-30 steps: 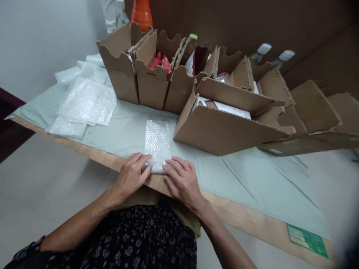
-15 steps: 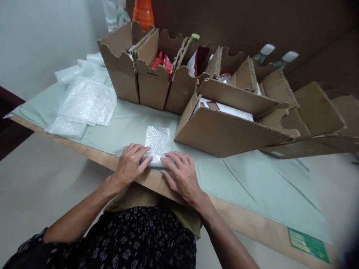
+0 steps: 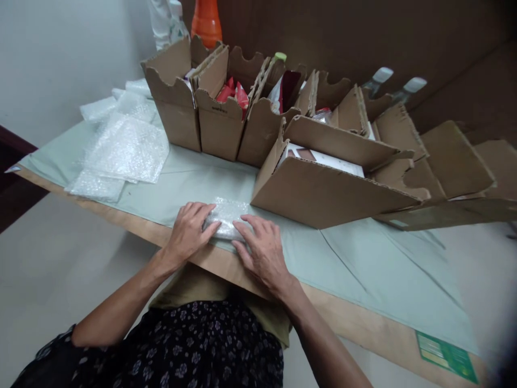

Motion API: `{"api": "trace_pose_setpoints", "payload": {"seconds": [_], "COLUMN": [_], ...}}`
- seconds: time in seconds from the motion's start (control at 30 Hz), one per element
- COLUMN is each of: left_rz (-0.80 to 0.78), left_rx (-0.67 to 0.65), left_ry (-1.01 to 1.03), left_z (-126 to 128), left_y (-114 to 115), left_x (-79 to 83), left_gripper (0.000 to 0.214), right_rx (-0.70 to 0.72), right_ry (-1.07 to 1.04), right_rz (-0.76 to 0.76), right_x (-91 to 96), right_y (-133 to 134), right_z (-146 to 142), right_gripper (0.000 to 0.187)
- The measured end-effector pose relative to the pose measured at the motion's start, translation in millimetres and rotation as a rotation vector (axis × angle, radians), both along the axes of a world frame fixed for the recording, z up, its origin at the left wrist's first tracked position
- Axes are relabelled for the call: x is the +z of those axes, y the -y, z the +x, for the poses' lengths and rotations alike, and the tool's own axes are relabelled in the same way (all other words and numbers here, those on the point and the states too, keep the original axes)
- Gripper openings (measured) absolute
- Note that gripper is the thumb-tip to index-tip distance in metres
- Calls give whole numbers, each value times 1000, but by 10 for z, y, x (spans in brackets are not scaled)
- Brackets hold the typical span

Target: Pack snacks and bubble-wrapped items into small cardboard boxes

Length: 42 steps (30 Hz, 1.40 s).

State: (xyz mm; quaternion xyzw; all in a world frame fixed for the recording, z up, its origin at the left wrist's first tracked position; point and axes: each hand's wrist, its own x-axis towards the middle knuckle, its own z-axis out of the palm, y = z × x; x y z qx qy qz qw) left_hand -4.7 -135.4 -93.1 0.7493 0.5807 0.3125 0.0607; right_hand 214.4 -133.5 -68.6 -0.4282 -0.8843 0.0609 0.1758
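Observation:
A small piece of clear bubble wrap [image 3: 230, 210] lies at the front edge of the cloth-covered table, its near end rolled or folded into a thick strip. My left hand [image 3: 190, 230] grips the left end of that strip, thumb in front and fingers over the top. At the right end my right hand [image 3: 260, 245] holds it the same way, fingers bent on top and thumb at the near side. Whether anything lies inside the fold cannot be made out.
A heap of bubble wrap sheets [image 3: 125, 148] lies on the left. Several cardboard holders [image 3: 220, 126] with packets stand along the back. One long cardboard box [image 3: 335, 188] sits close to my right hand. Bottles, one an orange bottle [image 3: 206, 24], stand behind.
The flat part of the bubble wrap beyond my fingers has become shorter, as the near end is rolled further over. Both hands stay at its two ends.

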Motion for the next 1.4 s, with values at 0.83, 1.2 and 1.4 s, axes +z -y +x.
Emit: {"api": "trace_pose_setpoints", "payload": {"seconds": [0.83, 1.2, 1.4], "left_rz": [-428, 483, 405], "left_rx": [-433, -255, -226], "left_ry": [503, 99, 148], "left_z": [710, 1002, 1010], "left_y": [362, -824, -941], "left_x": [507, 1221, 1183], "left_gripper": [11, 29, 27], "right_rx": [-66, -373, -458], "right_ry": [-519, -698, -906], "right_rz": [-519, -95, 428], "right_x": [599, 1491, 1894], "right_y": [340, 35, -455], "right_z": [735, 1630, 1953], "right_gripper": [32, 19, 24]}}
